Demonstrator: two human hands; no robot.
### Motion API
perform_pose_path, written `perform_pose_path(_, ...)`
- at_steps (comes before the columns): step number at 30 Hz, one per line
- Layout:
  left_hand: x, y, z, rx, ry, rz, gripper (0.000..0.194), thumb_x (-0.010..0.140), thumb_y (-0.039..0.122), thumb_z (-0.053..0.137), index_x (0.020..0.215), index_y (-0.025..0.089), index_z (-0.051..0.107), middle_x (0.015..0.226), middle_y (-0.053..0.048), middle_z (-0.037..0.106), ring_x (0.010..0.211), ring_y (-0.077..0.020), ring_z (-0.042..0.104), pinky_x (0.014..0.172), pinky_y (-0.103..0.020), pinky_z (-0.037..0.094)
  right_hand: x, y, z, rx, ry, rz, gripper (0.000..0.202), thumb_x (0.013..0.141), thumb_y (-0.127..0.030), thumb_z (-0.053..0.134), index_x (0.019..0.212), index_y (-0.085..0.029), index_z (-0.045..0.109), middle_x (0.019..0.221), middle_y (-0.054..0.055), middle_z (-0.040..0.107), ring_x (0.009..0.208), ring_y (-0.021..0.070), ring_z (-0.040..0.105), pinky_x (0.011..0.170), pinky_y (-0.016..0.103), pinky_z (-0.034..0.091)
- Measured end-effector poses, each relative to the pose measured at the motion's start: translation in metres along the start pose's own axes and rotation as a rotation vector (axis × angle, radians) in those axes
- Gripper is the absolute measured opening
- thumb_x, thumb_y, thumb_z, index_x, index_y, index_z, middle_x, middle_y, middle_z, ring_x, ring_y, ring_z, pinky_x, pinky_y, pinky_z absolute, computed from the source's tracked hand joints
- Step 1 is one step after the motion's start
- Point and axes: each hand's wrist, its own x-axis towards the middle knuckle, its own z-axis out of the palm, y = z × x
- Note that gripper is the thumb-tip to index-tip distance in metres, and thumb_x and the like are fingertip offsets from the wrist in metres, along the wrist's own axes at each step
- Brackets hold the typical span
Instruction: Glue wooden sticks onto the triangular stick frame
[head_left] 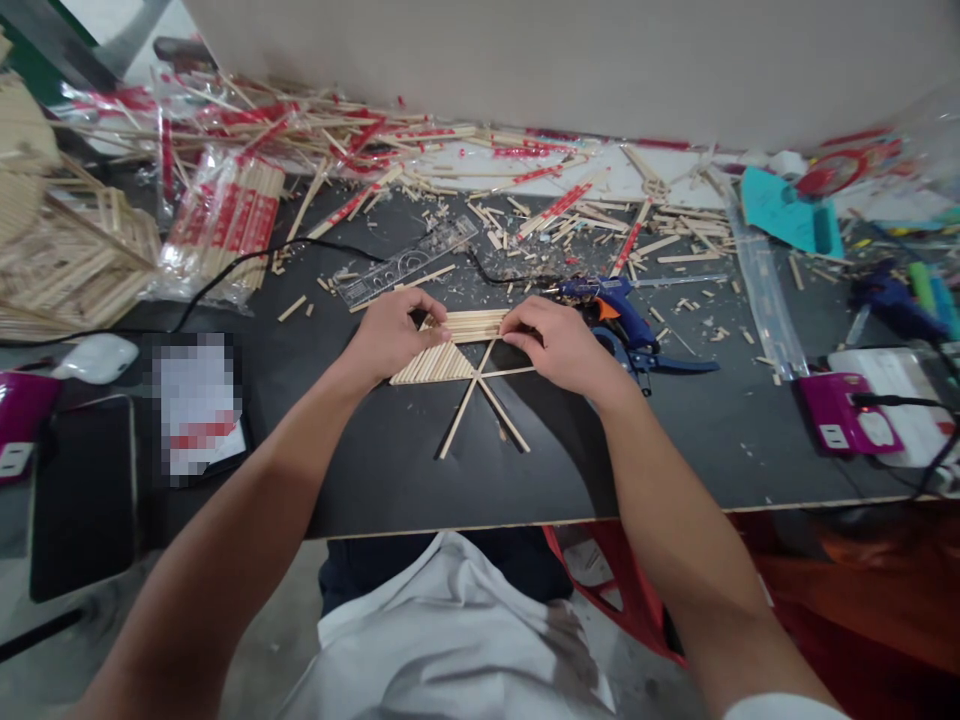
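Observation:
A star-shaped frame of thin wooden sticks (461, 400) lies on the dark table, its spokes meeting at one point. Two of its sections, at the left and the top, are filled with sticks laid side by side (431, 366). My left hand (401, 328) pinches the upper left of the filled part, fingers bent. My right hand (546, 338) pinches the right end of the top row of sticks (476, 325). The fingers of both hands are closed on the stick frame. Three lower spokes stick out bare.
Behind my hands lie a clear ruler (409, 262), a blue glue gun (611, 300), blue-handled cutters (660, 362) and scattered stick offcuts. Wrapped stick bundles (225, 225) and a woven stick piece (75, 250) are at the left. A phone (82, 495) lies near the front left edge.

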Motion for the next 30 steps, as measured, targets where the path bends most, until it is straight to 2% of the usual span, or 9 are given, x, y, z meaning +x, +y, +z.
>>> perform_pose_path(4,-0.0014,-0.0005,0.0006,0.000,0.019,0.007,0.025,0.067,0.032,0.080,0.083,0.017,0.069,0.072,0.002,0.063,0.056,-0.0093,0.040,0.057,-0.027,0.031,0.0001,-0.0001,0.0008,-0.013,0.004,-0.008,0.010,0.095,-0.019,0.057,0.089,-0.021,0.065,0.095,0.008,0.066,0.088,0.0227,0.062,0.082,0.036,0.046)
perform_pose_path(10,-0.0018,-0.0026,0.0021,0.018,0.027,0.018,0.028,0.066,0.037,0.081,0.084,0.019,0.068,0.058,0.005,0.049,0.057,-0.0119,0.041,0.057,-0.027,0.031,0.0005,-0.0012,0.0011,-0.014,0.005,-0.014,0.011,0.095,-0.017,0.056,0.088,-0.021,0.064,0.094,0.008,0.066,0.088,0.0227,0.062,0.083,0.036,0.047)
perform_pose_path(15,-0.0031,-0.0019,0.0010,0.003,0.031,0.007,0.030,0.066,0.036,0.081,0.087,0.019,0.070,0.059,0.006,0.050,0.056,-0.0114,0.042,0.057,-0.027,0.033,0.0012,0.0012,0.0023,-0.029,0.009,-0.015,0.011,0.094,-0.017,0.058,0.088,-0.021,0.065,0.093,0.007,0.067,0.088,0.0228,0.062,0.082,0.036,0.047)
perform_pose_path(20,-0.0040,0.0011,-0.0013,-0.027,0.015,-0.020,0.025,0.067,0.032,0.079,0.085,0.018,0.069,0.059,0.005,0.054,0.055,-0.0110,0.044,0.055,-0.027,0.034,0.0006,0.0025,0.0027,-0.021,0.014,-0.014,0.010,0.094,-0.017,0.058,0.088,-0.021,0.066,0.094,0.007,0.067,0.088,0.0225,0.063,0.081,0.035,0.047)
perform_pose_path(26,-0.0036,0.0008,0.0007,-0.009,0.048,0.001,0.013,0.073,0.027,0.074,0.082,0.019,0.070,0.055,0.006,0.048,0.056,-0.0121,0.045,0.057,-0.026,0.036,0.0006,0.0023,0.0025,-0.001,0.021,-0.020,0.010,0.093,-0.018,0.060,0.088,-0.021,0.067,0.093,0.007,0.068,0.086,0.0218,0.063,0.081,0.035,0.047)
perform_pose_path(30,-0.0038,-0.0035,0.0035,0.002,0.058,0.043,0.025,0.070,0.037,0.079,0.084,0.020,0.070,0.058,0.005,0.051,0.059,-0.0124,0.045,0.056,-0.026,0.035,0.0011,0.0040,0.0032,0.005,0.013,-0.011,0.010,0.094,-0.019,0.059,0.088,-0.021,0.067,0.095,0.007,0.068,0.088,0.0220,0.064,0.083,0.037,0.048)
